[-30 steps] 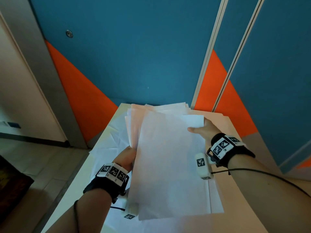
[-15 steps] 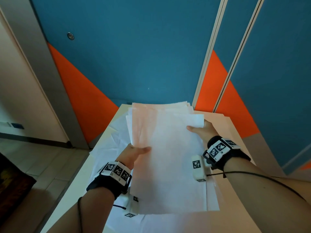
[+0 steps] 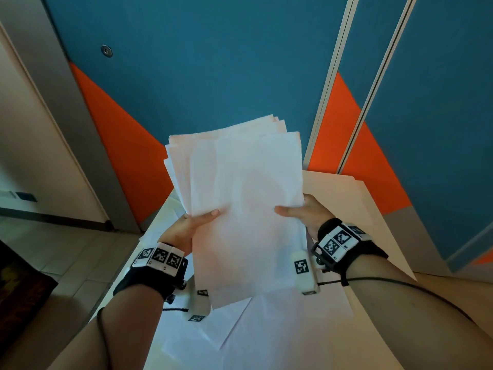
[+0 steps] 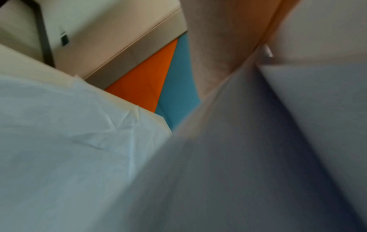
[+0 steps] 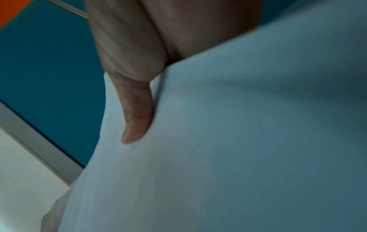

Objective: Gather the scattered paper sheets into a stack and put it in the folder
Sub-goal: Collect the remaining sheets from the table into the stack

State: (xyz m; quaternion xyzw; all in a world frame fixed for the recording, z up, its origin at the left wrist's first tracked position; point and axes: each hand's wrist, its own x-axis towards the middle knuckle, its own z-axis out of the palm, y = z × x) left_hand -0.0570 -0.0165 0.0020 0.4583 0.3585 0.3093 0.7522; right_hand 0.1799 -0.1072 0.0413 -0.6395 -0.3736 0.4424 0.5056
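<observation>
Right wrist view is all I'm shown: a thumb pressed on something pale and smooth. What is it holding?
Observer: A stack of paper sheets. The head view shows the right hand pinching its right edge, with the stack raised upright.
Visitor: Is that hand managing it alone?
Observer: No. The left hand grips the opposite edge, its thumb on the front sheet.
Visitor: So is every sheet gathered?
Observer: No. Loose sheets lie flat below the stack, and the left wrist view shows a creased one.
</observation>
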